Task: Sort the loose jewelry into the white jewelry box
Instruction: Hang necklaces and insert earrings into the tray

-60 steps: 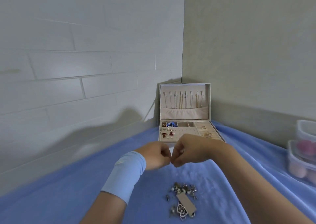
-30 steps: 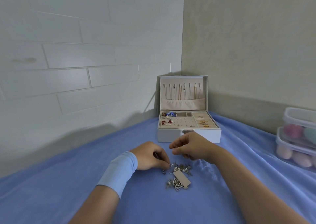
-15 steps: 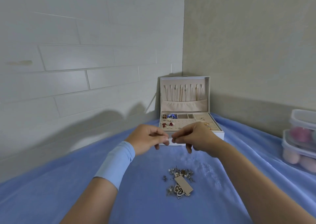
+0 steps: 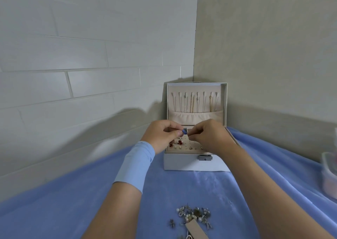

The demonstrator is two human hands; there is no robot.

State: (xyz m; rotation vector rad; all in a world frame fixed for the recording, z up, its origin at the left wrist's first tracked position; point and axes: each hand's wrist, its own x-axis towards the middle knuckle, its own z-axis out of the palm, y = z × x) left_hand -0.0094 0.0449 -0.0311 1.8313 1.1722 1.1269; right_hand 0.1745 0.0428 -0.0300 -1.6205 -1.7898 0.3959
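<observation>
The white jewelry box (image 4: 182,163) stands open in the wall corner, thin necklaces hanging in its raised lid. My left hand (image 4: 162,135) and my right hand (image 4: 207,134) hover over the box's tray, fingertips almost meeting. They pinch a tiny piece between them, too small to make out; something blue (image 4: 185,131) shows just behind the fingertips. Small red and pearl earrings (image 4: 177,143) sit in the tray's holed panel. The pile of loose jewelry (image 4: 193,218) lies on the blue cloth near me, with a tan card (image 4: 196,230) on it.
A blue cloth (image 4: 73,202) covers the table. Clear lidded plastic containers (image 4: 330,174) with pinkish contents stand at the right edge. White tiled wall on the left and a beige wall on the right close in behind the box.
Both hands picked a small piece from the pile, lifted it and carried it forward; they are now over the box's tray instead of in front of the box.
</observation>
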